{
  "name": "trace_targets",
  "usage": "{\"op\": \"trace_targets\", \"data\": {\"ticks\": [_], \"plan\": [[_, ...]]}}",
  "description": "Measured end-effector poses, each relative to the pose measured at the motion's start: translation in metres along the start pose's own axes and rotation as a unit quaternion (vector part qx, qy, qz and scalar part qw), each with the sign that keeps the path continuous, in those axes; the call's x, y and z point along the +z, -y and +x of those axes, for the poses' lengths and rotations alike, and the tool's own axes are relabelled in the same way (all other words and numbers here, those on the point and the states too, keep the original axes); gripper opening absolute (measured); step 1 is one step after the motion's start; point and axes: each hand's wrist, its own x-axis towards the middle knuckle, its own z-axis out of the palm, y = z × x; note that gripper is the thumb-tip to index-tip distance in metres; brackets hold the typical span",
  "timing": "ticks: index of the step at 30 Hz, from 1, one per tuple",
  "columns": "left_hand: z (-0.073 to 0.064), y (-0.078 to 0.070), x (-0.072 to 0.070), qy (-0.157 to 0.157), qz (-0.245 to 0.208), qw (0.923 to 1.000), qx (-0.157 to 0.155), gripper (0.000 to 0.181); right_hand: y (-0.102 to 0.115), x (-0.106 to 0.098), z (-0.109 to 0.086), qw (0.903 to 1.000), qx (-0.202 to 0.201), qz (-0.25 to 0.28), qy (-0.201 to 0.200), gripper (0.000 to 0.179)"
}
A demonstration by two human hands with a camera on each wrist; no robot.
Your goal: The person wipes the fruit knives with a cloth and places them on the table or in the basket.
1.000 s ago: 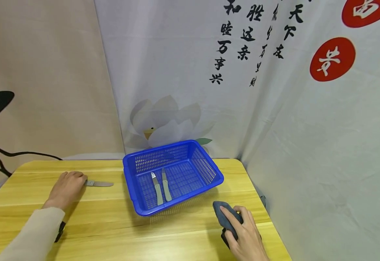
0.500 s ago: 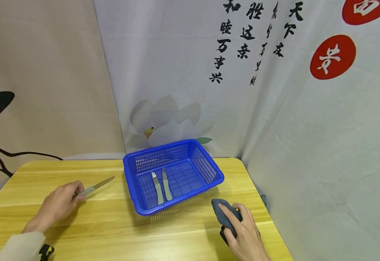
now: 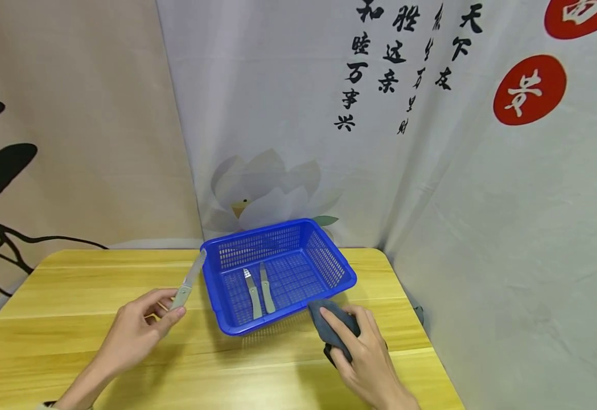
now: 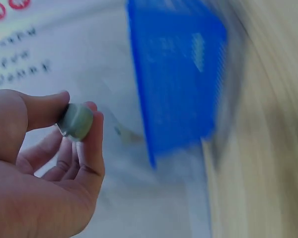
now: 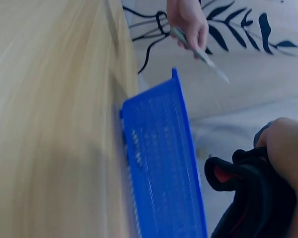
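Note:
My left hand (image 3: 136,330) pinches a small knife (image 3: 184,291) by its pale green handle, blade tilted up and away. The blade tip overlaps the left corner of the blue basket (image 3: 257,246) in the head view. Close up, the left wrist view shows the handle end (image 4: 79,123) between thumb and fingers. My right hand (image 3: 370,361) grips a bunched dark grey cloth (image 3: 324,324) near the basket's front right side. Black fabric (image 5: 253,193) with a red inner side hangs under that hand. Inside the basket lie two similar knives, a left one (image 3: 255,299) and a right one (image 3: 267,293).
The basket stands toward the back of a yellow wood-grain table (image 3: 216,376). A white cloth backdrop (image 3: 288,114) with printed characters and a flower hangs right behind the table. Another hanging cloth (image 3: 508,239) runs along the table's right edge.
My left hand has lifted the knife off the table at the left and brought it right, toward the basket, blade turning upward. The right hand with the cloth has shifted left.

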Motion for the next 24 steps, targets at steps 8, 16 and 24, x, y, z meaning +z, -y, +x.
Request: {"op": "trace_targets", "data": {"ticks": [8, 16, 24], "plan": [[-0.005, -0.058, 0.038, 0.05, -0.075, 0.9951, -0.042, 0.032, 0.028, 0.01, 0.036, 0.9954, -0.092, 0.003, -0.025, 0.076], [-0.009, -0.084, 0.072, 0.069, -0.113, 0.9912, 0.007, 0.025, 0.046, 0.02, 0.054, 0.988, -0.147, -0.037, -0.029, 0.075], [-0.013, -0.097, 0.084, 0.072, -0.127, 0.9878, 0.052, 0.015, 0.05, 0.024, 0.056, 0.9827, -0.163, -0.081, -0.029, 0.087]]}}
